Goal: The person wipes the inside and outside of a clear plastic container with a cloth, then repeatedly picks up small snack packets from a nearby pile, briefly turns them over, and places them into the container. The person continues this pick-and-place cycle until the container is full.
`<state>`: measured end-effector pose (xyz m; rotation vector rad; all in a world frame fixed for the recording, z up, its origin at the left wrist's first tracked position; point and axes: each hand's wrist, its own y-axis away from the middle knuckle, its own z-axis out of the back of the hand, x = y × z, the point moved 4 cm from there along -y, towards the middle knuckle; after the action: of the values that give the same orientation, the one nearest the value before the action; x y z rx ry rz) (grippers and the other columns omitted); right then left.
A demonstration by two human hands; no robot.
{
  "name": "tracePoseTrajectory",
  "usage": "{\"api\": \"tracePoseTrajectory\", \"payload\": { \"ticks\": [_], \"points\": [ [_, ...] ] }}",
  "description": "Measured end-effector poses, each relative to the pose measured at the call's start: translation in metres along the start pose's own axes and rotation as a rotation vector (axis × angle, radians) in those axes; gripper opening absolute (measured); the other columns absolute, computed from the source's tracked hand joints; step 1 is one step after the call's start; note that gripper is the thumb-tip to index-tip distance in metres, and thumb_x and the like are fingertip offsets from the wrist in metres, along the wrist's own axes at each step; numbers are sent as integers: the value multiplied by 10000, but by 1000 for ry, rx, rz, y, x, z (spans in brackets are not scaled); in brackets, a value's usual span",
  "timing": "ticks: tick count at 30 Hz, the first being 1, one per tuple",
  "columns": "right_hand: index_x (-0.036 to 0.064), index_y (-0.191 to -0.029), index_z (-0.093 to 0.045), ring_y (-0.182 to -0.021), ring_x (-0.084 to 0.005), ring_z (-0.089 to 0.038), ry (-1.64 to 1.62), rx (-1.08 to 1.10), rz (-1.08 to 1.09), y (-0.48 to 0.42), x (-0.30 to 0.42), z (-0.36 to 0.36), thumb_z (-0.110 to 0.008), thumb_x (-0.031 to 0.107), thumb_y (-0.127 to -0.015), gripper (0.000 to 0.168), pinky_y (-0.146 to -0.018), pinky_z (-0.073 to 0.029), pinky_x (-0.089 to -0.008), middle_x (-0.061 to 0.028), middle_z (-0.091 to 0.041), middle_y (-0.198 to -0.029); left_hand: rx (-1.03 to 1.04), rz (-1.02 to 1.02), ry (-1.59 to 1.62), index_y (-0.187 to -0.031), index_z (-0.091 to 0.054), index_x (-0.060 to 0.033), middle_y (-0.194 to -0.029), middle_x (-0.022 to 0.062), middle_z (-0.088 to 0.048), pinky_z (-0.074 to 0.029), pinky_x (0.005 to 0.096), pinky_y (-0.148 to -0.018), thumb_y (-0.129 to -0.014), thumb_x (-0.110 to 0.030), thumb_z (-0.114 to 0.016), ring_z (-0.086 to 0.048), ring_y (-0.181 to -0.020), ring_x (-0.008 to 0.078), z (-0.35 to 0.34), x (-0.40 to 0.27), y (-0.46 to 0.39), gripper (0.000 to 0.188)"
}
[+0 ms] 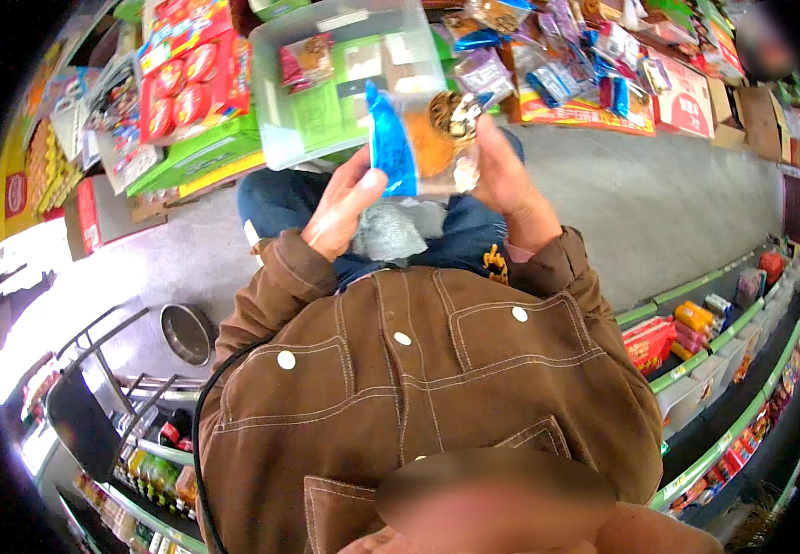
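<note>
Between my two hands is a snack packet (431, 149), blue at one end, with a clear window over round brown pastry-like pieces. My left hand (346, 201) grips its blue end, thumb on top. At the opposite end, my right hand (509, 181) holds the crumpled, shiny edge. Just beyond the packet stands a translucent plastic bin (272, 131) with a red-and-clear packet (306, 62) inside. A grey, crumpled sheet (389, 228) lies on my lap below the packet.
Red snack boxes (189, 83) sit on a green carton (199, 156) to the left. Loose packets (559, 76) cover cartons at the upper right. Goods shelves (712, 339) run along the lower right. A metal bowl (186, 334) and a rack frame (105, 388) stand lower left.
</note>
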<state>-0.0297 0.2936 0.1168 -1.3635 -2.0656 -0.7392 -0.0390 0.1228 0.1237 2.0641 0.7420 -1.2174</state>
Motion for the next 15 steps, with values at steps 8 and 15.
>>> {"api": "tracePoseTrajectory", "payload": {
  "ticks": [8,15],
  "points": [
    [35,-1226,-476,-809,-110,-521,896,-69,-12,-10,-2,-17,-586,314,-854,479,-702,-431,-242,-77,-558,-1012,-235,88,119,-1151,-514,-3,-1028,28,-594,-424,263,-843,-852,-171,-615,-535,-915,100,26,28,20,356],
    [49,-1144,-570,-914,-95,-549,881,-46,128,-36,12,7,-642,182,-825,353,-774,-453,-249,-34,-612,-1015,-290,90,80,-1162,-505,-21,-995,17,-598,-443,257,-807,-833,-142,-642,-544,-879,90,44,35,17,377]
  ]
}}
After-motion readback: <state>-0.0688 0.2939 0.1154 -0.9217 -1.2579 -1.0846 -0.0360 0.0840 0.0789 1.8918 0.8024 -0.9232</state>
